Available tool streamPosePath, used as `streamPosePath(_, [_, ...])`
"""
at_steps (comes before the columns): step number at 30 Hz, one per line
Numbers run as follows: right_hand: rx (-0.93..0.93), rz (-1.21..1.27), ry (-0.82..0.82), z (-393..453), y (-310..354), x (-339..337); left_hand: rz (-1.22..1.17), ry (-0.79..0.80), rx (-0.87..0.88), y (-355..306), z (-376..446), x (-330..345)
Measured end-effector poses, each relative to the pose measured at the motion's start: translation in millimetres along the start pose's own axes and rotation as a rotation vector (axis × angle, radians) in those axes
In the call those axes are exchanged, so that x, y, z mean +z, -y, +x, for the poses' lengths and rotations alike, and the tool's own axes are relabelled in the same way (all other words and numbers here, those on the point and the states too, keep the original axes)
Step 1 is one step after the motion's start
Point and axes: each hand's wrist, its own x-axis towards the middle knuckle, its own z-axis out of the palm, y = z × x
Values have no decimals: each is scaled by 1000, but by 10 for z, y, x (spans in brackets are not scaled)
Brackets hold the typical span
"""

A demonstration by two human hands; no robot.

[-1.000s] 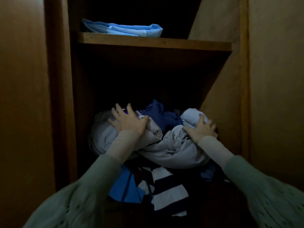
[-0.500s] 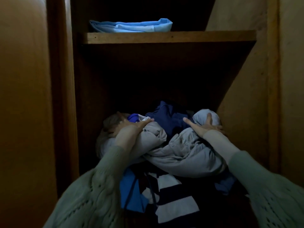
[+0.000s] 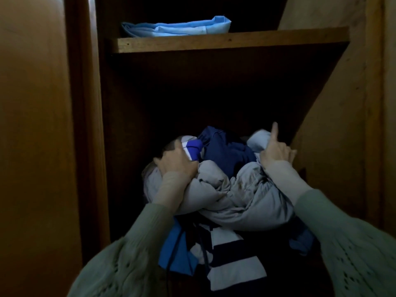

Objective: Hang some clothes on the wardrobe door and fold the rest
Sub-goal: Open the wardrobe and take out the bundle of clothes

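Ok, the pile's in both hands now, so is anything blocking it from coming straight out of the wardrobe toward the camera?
Nothing visible does. The left hand and right hand are on the clothes pile; the shelf sits well above it, and the opening toward the camera shows only the person's sleeves.

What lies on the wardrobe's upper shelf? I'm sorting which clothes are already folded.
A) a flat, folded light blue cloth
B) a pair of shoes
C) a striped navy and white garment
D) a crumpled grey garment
A: a folded light blue cloth lies flat on the upper shelf, while the grey garment and the striped garment are in the pile below.
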Motion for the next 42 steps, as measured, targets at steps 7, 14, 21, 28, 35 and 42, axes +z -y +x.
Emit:
streamPosePath(7, [-135, 106, 281, -76, 315, 58, -37, 123, 11, 69, 18, 53])
streamPosePath(14, [-59, -102, 558, 11, 498, 347, -45, 115, -19, 41, -53, 44])
streamPosePath(21, [-150, 25, 528, -28, 207, 373, -170, 202, -67, 51, -73, -65])
streamPosePath(28, [-200, 183, 206, -290, 73, 300, -495, 162, -98, -24, -244, -214])
streamPosePath(35, [-295, 580, -64, -375, 164, 140, -707, -15, -13, -178, -334, -375])
streamPosePath(42, [-476, 679, -251, -374, 457, -196, -951, -215, 93, -210, -408, -592])
